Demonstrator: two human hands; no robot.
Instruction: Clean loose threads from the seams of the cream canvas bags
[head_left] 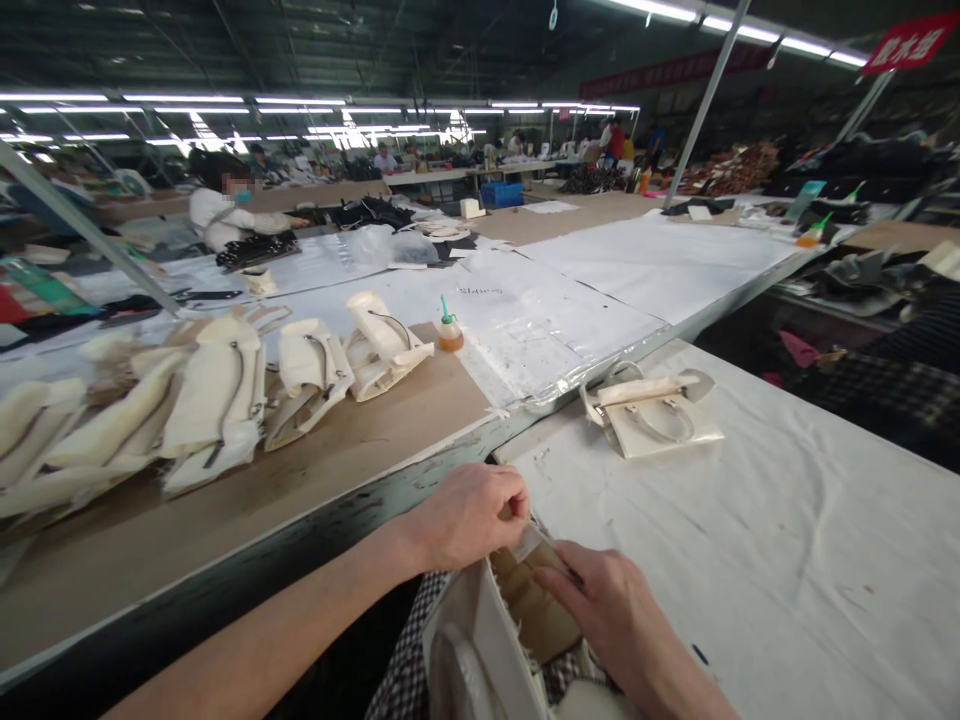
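Note:
A cream handbag (487, 640) with a tan lining rests in my lap at the bottom of the view, its mouth open. My left hand (469, 515) is closed in a pinch on the bag's upper edge. My right hand (611, 610) presses its fingers together on the lining flap inside the opening. Another cream handbag (652, 410) lies flat on the white cloth a little beyond my hands.
A row of several cream bags (217, 400) lies on the brown bench (337, 470) to the left. A small glue bottle (450, 330) stands behind them on plastic sheeting (555, 320). A person (225, 205) sits at the far table. The white cloth (787, 540) spreads to the right.

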